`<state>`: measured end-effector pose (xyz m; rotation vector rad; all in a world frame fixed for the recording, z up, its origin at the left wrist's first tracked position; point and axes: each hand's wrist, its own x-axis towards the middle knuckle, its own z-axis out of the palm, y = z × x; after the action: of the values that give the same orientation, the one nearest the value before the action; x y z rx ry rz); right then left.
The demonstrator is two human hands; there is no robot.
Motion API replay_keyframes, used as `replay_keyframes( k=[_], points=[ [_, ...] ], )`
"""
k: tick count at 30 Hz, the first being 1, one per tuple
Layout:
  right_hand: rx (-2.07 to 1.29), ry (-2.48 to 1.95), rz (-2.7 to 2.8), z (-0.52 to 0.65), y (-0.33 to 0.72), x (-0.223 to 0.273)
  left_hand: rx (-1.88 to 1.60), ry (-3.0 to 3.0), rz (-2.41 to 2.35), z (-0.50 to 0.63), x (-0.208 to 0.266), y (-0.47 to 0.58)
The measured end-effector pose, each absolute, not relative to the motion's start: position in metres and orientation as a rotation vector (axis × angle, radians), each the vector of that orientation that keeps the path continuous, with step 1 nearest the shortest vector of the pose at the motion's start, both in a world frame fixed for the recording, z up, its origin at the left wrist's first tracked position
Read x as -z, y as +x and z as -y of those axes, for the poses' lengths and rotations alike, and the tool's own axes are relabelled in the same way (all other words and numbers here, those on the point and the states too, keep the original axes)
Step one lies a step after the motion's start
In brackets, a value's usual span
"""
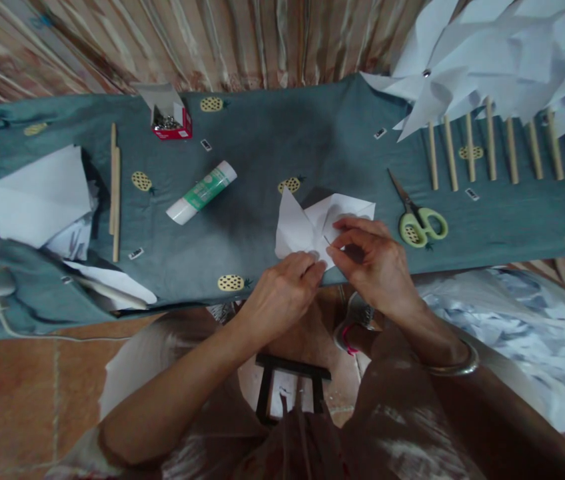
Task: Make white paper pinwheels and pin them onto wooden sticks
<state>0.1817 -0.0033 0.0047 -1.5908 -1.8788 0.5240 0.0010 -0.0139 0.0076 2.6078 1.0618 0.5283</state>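
Observation:
A white paper pinwheel [296,227], its blades partly folded in, lies near the front edge of the cloth-covered table. My left hand [282,283] is closed on its lower edge, thumb and fingers pressing the paper near the centre. Over the pinwheel's right side, my right hand [370,260] pinches a thin, dark pin [327,241] between thumb and forefinger, close to the middle of the paper. The pin's head is hidden by the fingers. Green-handled scissors [423,225] rest to the right of my right hand.
A glue stick [202,192] and an open red box of metal tacks [171,125] stand left of centre. Wooden sticks [115,200] lie near stacked paper [37,197]. Finished pinwheels [487,67] on sticks fill the right back. A bag of paper scraps [527,327] sits below right.

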Motion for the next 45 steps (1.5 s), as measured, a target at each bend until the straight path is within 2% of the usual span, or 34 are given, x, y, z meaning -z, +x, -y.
replay_keyframes(
  k=[23,41,45],
  points=[
    [-0.442,-1.575,1.924,0.008,0.181,-0.001,-0.569,2.561,-1.045,0.012,-0.007,0.0],
    [0.005,-1.489,2.266,0.021,0.168,0.014,-0.524,2.573,-1.046,0.013,-0.006,0.0],
    [-0.031,-1.458,2.267,0.018,0.161,0.014,-0.515,2.574,-1.027,0.013,-0.006,-0.001]
  ],
)
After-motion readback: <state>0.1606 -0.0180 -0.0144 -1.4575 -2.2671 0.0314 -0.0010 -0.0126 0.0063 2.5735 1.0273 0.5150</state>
